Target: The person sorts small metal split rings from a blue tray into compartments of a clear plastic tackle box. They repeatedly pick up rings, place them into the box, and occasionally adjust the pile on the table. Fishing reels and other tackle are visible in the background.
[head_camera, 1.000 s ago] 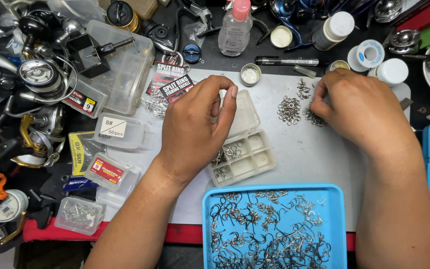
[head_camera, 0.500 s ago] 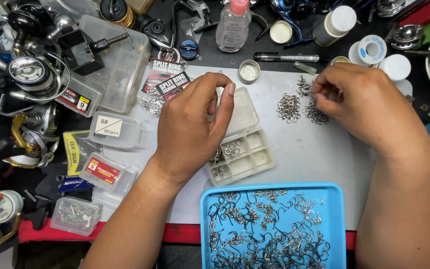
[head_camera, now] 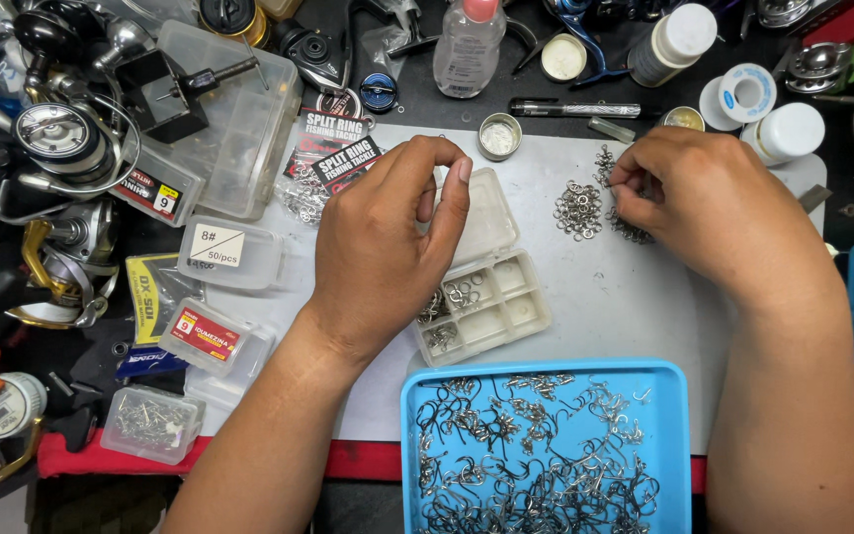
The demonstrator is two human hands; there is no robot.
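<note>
A: Where do the person's hands sit?

B: The left hand hovers over a small clear compartment box in the middle of the tabletop. Its thumb and forefinger are pinched together above the box's open lid; whether anything tiny sits between them cannot be told.

A: And the other one?

B: The right hand rests farther right, fingertips curled down into a scatter of small metal rings lying on the pale mat. The fingers are bent as if nipping one ring, though the ring itself is too small to make out.

A: What is in the compartment box?

B: A few of its cells nearest the left hand hold little silvery rings; the cells toward the right look bare.

A: What lies around them?

B: Just below the box stands a blue tray heaped with dark fishing hooks. Left of the left hand are several small plastic packets and boxes, one clear tackle box with a white label, and beyond those a cluster of fishing reels. Along the far edge stand a clear bottle with a pink cap, a black pen, a small round tin and white-capped jars, all well apart from the rings.
</note>
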